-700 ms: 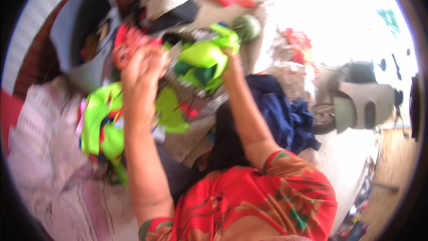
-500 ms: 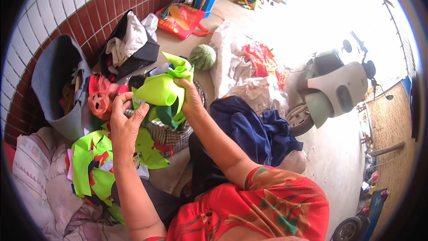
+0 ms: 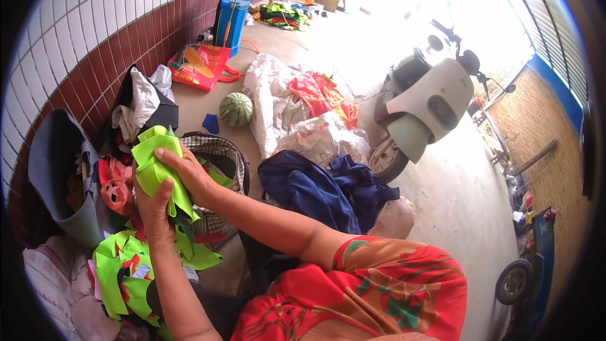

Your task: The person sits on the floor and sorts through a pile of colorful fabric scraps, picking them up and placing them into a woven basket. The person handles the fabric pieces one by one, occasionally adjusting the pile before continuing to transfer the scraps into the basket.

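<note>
My left hand and my right hand are closed around a folded bundle of lime-green fabric pieces. The right thumb and fingers press on its upper side; the left supports it from below and the near side. Beside the bundle on the right stands a checkered cloth-lined basket with green pieces in it. Below my left hand lies a heap of lime-green scraps mixed with red and black bits. A reddish plastic bag sits just left of the hands.
To the left are a grey-blue bin and a black box with white cloth. A watermelon, blue scrap, red bag and blue tank lie beyond. White sacks, navy cloth and a scooter stand rightward.
The hands have come together on the green fabric, which was loosely spread in my right hand while my left was apart. The bundle is now folded and left of the basket. The view has shifted.
</note>
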`<action>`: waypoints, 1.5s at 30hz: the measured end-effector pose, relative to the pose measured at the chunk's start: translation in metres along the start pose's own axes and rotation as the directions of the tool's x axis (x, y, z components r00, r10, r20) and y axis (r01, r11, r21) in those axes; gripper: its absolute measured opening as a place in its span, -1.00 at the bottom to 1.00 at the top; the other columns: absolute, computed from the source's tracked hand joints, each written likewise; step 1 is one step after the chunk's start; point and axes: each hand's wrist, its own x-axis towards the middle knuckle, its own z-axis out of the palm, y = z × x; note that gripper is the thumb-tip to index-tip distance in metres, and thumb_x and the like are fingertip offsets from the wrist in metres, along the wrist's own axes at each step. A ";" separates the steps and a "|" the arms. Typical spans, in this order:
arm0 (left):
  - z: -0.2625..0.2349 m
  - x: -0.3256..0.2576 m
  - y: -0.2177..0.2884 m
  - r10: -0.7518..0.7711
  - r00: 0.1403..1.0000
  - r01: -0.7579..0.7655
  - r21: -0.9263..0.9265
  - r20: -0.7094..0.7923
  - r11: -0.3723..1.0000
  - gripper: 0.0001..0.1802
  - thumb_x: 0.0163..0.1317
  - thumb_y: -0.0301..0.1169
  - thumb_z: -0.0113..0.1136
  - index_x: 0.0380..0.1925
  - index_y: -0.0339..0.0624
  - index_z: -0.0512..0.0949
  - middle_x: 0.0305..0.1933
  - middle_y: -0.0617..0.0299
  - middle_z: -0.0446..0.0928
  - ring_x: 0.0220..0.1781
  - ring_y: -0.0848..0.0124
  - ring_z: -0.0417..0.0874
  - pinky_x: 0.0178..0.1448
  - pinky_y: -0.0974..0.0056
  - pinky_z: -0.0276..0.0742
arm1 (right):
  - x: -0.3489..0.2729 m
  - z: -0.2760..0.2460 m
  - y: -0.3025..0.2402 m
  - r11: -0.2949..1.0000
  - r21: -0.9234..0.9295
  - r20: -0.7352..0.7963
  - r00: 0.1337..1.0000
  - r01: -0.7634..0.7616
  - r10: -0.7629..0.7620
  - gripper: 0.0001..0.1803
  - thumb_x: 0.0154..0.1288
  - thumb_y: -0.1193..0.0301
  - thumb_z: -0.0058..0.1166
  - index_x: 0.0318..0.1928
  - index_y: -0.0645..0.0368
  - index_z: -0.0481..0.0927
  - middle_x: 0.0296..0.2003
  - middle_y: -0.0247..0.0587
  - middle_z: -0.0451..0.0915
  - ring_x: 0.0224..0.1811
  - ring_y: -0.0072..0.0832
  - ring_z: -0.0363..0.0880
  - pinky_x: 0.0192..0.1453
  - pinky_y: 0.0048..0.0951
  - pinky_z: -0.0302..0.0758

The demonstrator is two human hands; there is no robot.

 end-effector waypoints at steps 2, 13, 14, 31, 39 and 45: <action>0.004 -0.003 0.000 0.047 0.999 -0.047 -0.011 0.026 0.999 -0.12 -0.10 -0.33 0.45 0.22 -0.17 0.17 0.11 0.20 0.32 0.12 0.36 0.38 0.20 0.31 0.32 | -0.005 0.004 -0.009 0.992 -0.127 0.042 0.999 0.029 -0.024 -0.51 0.26 0.06 -0.02 0.04 0.12 0.28 -0.15 -0.24 0.42 -0.10 -0.52 0.40 0.02 -0.48 0.36; -0.019 0.000 0.002 0.029 0.994 -0.042 -0.120 -0.106 0.992 -0.49 0.08 -0.29 0.23 0.01 -0.27 0.38 -0.05 0.20 0.45 -0.05 0.38 0.51 0.05 0.28 0.44 | -0.010 -0.001 0.009 0.512 -0.772 0.290 0.926 0.376 -0.242 -0.08 0.06 -0.12 0.10 0.27 0.21 0.10 0.10 0.07 0.27 0.18 -0.14 0.21 0.26 -0.26 0.15; -0.018 0.000 0.006 0.021 0.990 -0.041 -0.141 -0.138 0.989 -0.50 0.09 -0.28 0.21 0.01 -0.27 0.38 -0.05 0.19 0.45 -0.05 0.37 0.51 0.04 0.28 0.44 | -0.011 -0.001 0.006 0.589 -0.738 0.287 0.943 0.329 -0.168 -0.01 0.03 -0.08 0.17 0.31 0.21 0.02 0.15 0.03 0.24 0.23 -0.21 0.19 0.29 -0.31 0.13; -0.007 -0.003 0.021 -0.124 0.976 0.081 -0.231 -0.177 0.970 -0.44 0.37 -0.07 -0.19 0.18 -0.28 0.28 0.14 0.08 0.38 0.12 0.31 0.45 0.20 0.24 0.36 | -0.022 -0.013 0.019 0.626 -0.692 0.227 0.931 0.361 -0.286 -0.19 -0.01 0.48 0.28 0.27 0.14 0.18 0.14 -0.15 0.28 0.20 -0.34 0.27 0.26 -0.40 0.23; -0.006 -0.007 0.016 -0.087 0.995 0.083 0.069 0.052 0.994 -0.29 0.03 -0.20 0.35 0.13 -0.21 0.26 -0.01 0.22 0.40 0.01 0.42 0.45 0.11 0.32 0.37 | -0.018 -0.022 0.026 0.832 -0.472 0.053 0.952 0.291 -0.302 -0.63 0.26 0.56 0.04 0.08 0.16 0.37 -0.13 -0.33 0.50 -0.03 -0.64 0.38 0.05 -0.56 0.37; 0.001 -0.009 0.019 -0.022 1.000 0.015 0.318 0.018 0.948 -0.41 -0.06 -0.42 0.32 0.03 -0.20 0.35 -0.03 0.23 0.44 -0.02 0.44 0.47 0.09 0.34 0.36 | -0.015 -0.025 0.027 0.916 -0.352 -0.005 0.979 0.191 -0.206 -0.66 0.20 0.58 0.07 0.02 0.18 0.43 -0.16 -0.40 0.52 -0.07 -0.68 0.41 0.01 -0.55 0.42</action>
